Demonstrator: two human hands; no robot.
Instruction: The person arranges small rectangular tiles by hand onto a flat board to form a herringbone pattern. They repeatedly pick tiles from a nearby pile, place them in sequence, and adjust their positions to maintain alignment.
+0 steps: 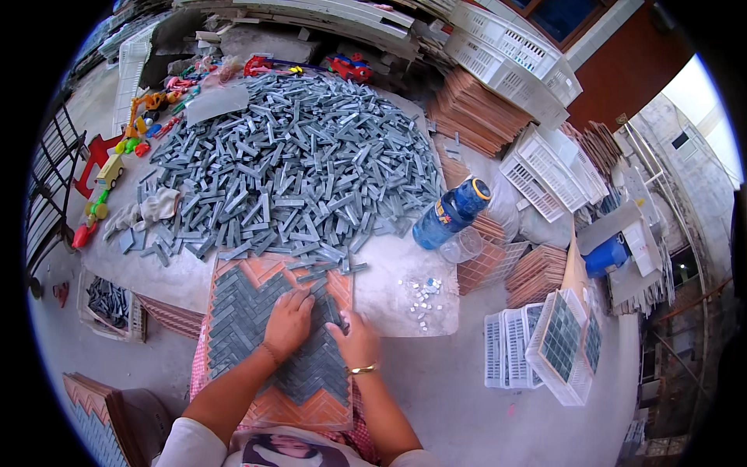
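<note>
An orange tray [334,289] with zigzag ridges lies in front of me at the table's near edge. Dark grey tile strips [247,311] fill most of it in a herringbone pattern; orange slots show at its top and bottom. My left hand [288,321] rests on the laid strips, its fingers stretched forward and touching them, seemingly holding nothing. To its right, my right hand [359,341] pinches a grey tile strip between thumb and forefinger, low over the tray's right side; the fingers partly hide it. Just beyond the tray spreads a big heap of loose grey strips [303,163].
Right of the tray are small white pieces [424,300], a blue bottle [451,214] and a clear cup [461,245]. Toys [110,171] and a glove [159,205] lie at left. White crates [517,350] and stacked orange trays [482,109] stand at right; a crate of strips [109,303] sits lower left.
</note>
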